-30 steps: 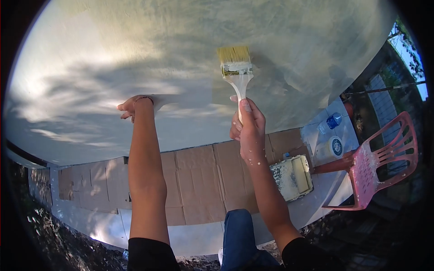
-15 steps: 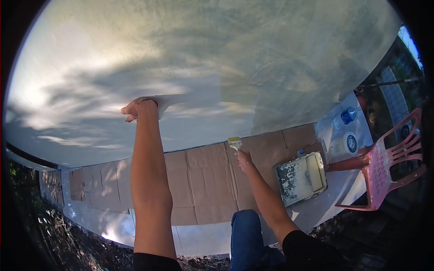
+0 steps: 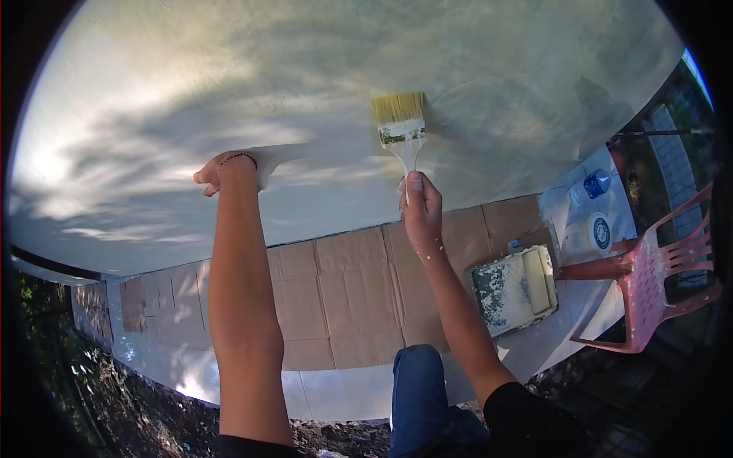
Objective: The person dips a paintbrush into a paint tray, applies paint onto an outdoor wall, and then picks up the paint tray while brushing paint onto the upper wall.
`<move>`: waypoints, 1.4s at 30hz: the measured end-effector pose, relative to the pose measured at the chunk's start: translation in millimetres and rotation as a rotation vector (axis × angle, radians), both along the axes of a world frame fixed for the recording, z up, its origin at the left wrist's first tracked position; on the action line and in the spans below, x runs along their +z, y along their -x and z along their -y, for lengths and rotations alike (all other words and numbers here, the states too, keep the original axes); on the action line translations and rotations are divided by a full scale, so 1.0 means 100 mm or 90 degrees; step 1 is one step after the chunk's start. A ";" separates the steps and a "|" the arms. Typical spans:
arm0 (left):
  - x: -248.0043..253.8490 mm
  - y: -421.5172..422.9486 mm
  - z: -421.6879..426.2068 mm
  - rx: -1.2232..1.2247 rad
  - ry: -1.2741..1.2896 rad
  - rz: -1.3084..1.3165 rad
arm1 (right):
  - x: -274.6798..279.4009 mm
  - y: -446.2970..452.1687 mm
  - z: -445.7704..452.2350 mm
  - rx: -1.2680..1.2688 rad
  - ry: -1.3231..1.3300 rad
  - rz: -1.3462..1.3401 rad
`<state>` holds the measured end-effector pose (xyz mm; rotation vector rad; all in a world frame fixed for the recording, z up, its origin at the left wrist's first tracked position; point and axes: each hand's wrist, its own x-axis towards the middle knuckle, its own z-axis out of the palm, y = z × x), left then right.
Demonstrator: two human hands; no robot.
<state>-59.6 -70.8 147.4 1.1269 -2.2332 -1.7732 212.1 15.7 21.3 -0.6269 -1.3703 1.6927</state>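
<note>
You have your right hand (image 3: 422,206) closed round a wide, flat, pale-handled paintbrush (image 3: 402,126); thumb lies along the handle, fingers curl behind it; pale specks dot your wrist. Brush stands above the middle of the creased brown cardboard sheeting (image 3: 355,282); its head is up at the broad, pale, patchily lit wall (image 3: 305,61), bristles pointing away from you; whether the tips press on the surface, you cannot tell from here.

Look of the brush: bristles yellow, dense, with a fairly straight front edge; band below them smeared white, darker patches showing along its lower edge; handle whitish, narrowing into your grip.

Your left hand (image 3: 216,169) is above the left part of the cardboard, at the wall, wrist bent, a dark beaded bracelet (image 3: 239,156) round it; thumb and a finger show, pointing left; palm is hidden, so you cannot tell whether it grips anything.

By the cardboard's right end: a dark, rectangular, paint-crusted tray with a cream-coloured section (image 3: 504,294); beyond that end, a white round tub with a dark-blue label (image 3: 598,233), and near it a clear bottle with a blue band (image 3: 597,183); farther right, a pink plastic chair with white splashes (image 3: 649,282).
</note>
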 end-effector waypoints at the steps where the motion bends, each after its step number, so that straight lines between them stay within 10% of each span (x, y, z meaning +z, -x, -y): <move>1: -0.03 0.04 0.00 -0.003 0.006 0.000 | -0.52 0.11 -0.10 -0.020 -0.019 0.045; 5: -0.12 0.13 0.00 -0.024 0.045 -0.007 | -2.49 0.01 0.08 -0.077 0.010 0.225; 9: -0.21 0.20 0.00 -0.051 0.099 -0.002 | -3.11 -0.29 0.17 0.003 0.493 0.478; 18: -0.33 0.39 -0.04 -0.107 0.211 0.030 | -0.08 -0.24 0.20 0.034 0.206 0.117; 23: -0.38 0.45 0.00 -0.158 0.285 0.054 | 0.25 -0.24 0.10 0.035 0.112 -0.055; 30: -0.44 0.65 0.08 -0.249 0.422 0.125 | -2.74 -0.06 0.00 -0.102 -0.038 0.268; 32: -0.47 0.69 0.11 -0.279 0.473 0.151 | -2.88 -0.33 0.15 0.021 0.394 0.400; 35: -0.50 0.79 0.12 -0.334 0.553 0.199 | -3.04 -0.47 0.10 0.019 0.476 0.465; 42: -0.62 0.99 0.15 -0.451 0.751 0.297 | -0.33 -0.52 -0.22 -0.025 0.248 0.224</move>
